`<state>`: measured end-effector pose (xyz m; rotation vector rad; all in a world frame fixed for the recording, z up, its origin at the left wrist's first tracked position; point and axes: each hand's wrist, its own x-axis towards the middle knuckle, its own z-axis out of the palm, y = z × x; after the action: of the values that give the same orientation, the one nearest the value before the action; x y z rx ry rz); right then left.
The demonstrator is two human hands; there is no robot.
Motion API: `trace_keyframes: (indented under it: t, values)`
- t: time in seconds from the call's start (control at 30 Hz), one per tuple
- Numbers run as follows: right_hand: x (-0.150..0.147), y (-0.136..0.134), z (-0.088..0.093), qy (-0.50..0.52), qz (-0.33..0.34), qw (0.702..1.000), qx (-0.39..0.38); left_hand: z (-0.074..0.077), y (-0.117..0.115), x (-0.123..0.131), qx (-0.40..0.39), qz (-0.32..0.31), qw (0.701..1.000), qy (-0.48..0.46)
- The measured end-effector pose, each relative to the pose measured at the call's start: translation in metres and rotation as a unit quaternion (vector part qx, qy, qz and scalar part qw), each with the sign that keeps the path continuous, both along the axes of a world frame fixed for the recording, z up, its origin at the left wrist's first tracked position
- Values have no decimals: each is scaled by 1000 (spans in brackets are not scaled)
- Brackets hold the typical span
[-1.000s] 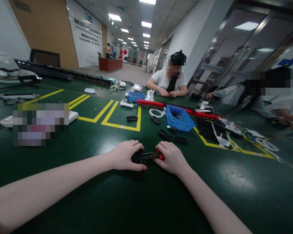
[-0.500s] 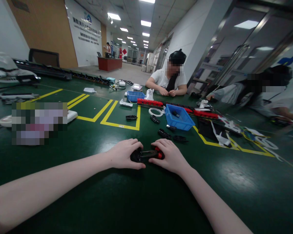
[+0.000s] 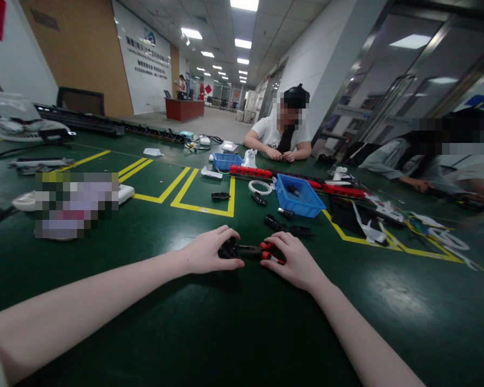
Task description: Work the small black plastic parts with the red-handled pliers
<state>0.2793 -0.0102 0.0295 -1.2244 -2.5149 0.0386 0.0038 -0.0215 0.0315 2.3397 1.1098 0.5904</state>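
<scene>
Red-handled pliers [image 3: 252, 251] lie level just above or on the green table, their jaws pointing left. My right hand [image 3: 292, 258] is closed around the red handles, thumb on the near one and fingers on the far one. In my left hand [image 3: 212, 251] is a small black part [image 3: 227, 249], gripped between thumb and fingers; much of it is hidden by the hand. The pliers' jaw tips meet the black part's right end. Whether they grip it, I cannot tell.
Past my hands lie black parts [image 3: 280, 223], a blue bin [image 3: 300, 199], a white cable coil [image 3: 260, 187] and another black piece [image 3: 220, 196]. A phone-like object [image 3: 78, 207] lies at left. A co-worker [image 3: 280, 131] sits across the table; others are at right.
My right hand has shifted slightly right, and the red handles now show more, spread apart. The left hand still holds the black part. The view has turned a little.
</scene>
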Motion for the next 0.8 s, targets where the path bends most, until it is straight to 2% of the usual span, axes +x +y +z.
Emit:
trace_keyframes:
  t: [0.27, 0.5, 0.8]
  values:
    - [19, 7, -2, 6, -20, 993, 116, -1, 0, 1, -5, 20, 1000, -4]
    - [6, 1, 2, -10, 6, 973, 232, -9, 3, 0, 4, 31, 998, -53]
    - [1, -1, 2, -15, 15, 974, 225, -6, 1, 0, -5, 18, 997, -73]
